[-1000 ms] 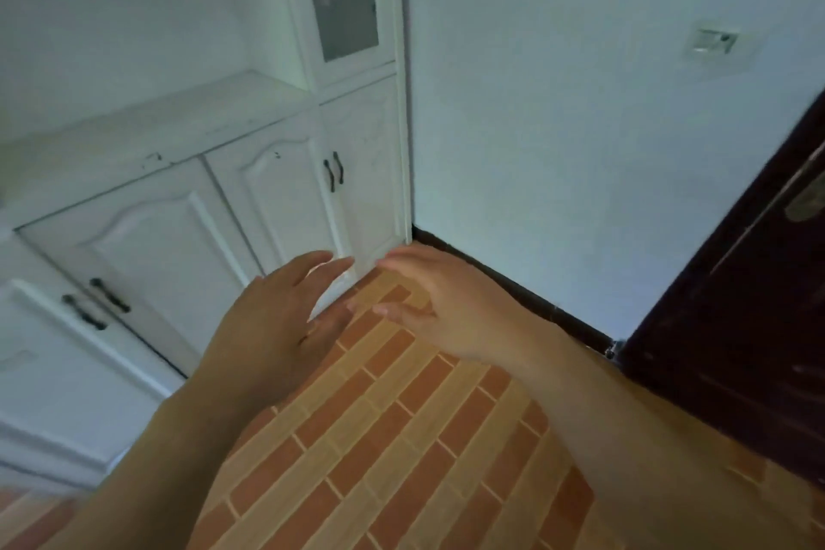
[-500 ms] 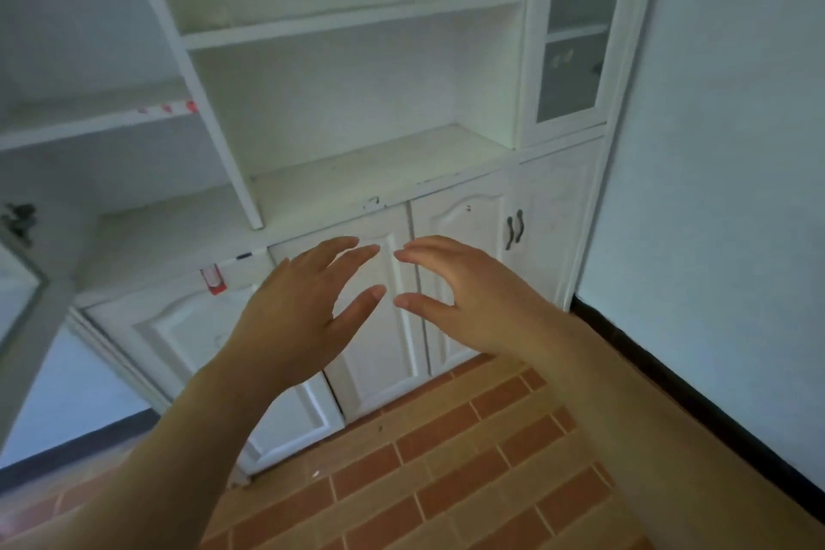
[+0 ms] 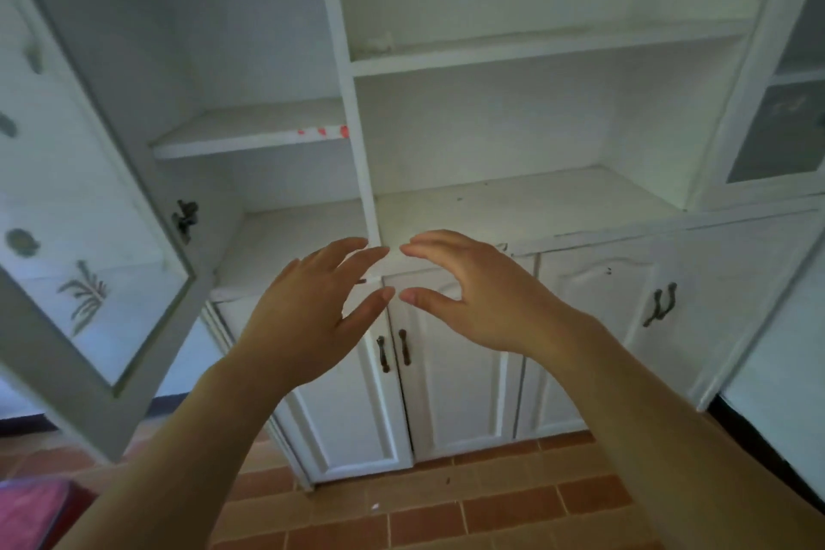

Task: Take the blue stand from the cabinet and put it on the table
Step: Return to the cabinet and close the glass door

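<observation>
A white cabinet point(image 3: 513, 54) with open shelves fills the view ahead of me. I see no blue stand on any of its shelves, and no table. My left hand point(image 3: 308, 317) and my right hand point(image 3: 482, 295) are both raised in front of the cabinet's counter ledge, fingers spread and slightly curled, fingertips nearly meeting. Neither hand holds anything.
A glass cabinet door point(image 3: 89, 210) with plant decals stands swung open at the left. Closed lower doors with dark handles point(image 3: 393, 353) sit below the ledge. A glazed door point(image 3: 781, 134) is at the right. Brick-pattern floor tiles point(image 3: 491, 514) lie below, and something pink point(image 3: 31, 509) is at bottom left.
My view has swung left and up from the corner and wall to face the open shelves. The open glass door has come into view. Both hands stay raised and empty.
</observation>
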`<state>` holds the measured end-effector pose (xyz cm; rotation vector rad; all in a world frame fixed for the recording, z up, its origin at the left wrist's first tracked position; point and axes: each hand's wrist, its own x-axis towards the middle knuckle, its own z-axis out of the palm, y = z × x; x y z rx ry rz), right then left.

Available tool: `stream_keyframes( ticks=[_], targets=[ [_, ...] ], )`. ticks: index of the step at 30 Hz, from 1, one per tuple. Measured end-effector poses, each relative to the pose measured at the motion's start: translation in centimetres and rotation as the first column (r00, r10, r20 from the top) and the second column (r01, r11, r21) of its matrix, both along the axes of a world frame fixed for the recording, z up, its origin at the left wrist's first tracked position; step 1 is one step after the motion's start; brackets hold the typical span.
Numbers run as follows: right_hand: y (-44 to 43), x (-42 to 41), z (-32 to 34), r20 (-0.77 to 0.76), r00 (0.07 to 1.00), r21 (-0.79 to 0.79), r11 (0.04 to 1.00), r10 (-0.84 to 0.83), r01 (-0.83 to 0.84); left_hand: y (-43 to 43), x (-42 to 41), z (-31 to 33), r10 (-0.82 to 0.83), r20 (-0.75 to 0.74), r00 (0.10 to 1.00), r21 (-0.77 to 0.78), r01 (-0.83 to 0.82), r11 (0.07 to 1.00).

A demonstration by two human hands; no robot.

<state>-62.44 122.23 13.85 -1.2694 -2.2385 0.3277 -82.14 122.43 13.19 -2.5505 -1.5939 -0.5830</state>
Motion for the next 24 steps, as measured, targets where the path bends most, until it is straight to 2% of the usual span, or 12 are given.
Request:
stream_keyframes(
  ticks=[6, 12, 19, 24],
  targets=[
    [6.3, -3.0, 1.6, 0.014, 0.982, 0.023, 0.982, 0.19, -0.19, 2.2, -3.2, 1.8, 0.228, 0.005, 0.974, 0.017, -0.229, 0.973],
    [11.0, -7.0, 2.8, 0.047, 0.922, 0.08, 0.919, 0.384, -0.387, 3.0, -6.5, 3.1, 0.406, 0.026, 0.913, 0.061, -0.407, 0.911],
    [13.7, -11.6, 4.0, 0.045, 0.815, 0.098, 0.809, 0.578, -0.58, 1.2, -8.7, 4.7, 0.594, 0.03, 0.804, 0.09, -0.594, 0.8],
    [13.9, -15.2, 5.3, 0.044, 0.738, 0.127, 0.729, 0.673, -0.673, -1.5, -11.6, 6.3, 0.692, 0.039, 0.721, 0.167, -0.688, 0.707]
  ],
)
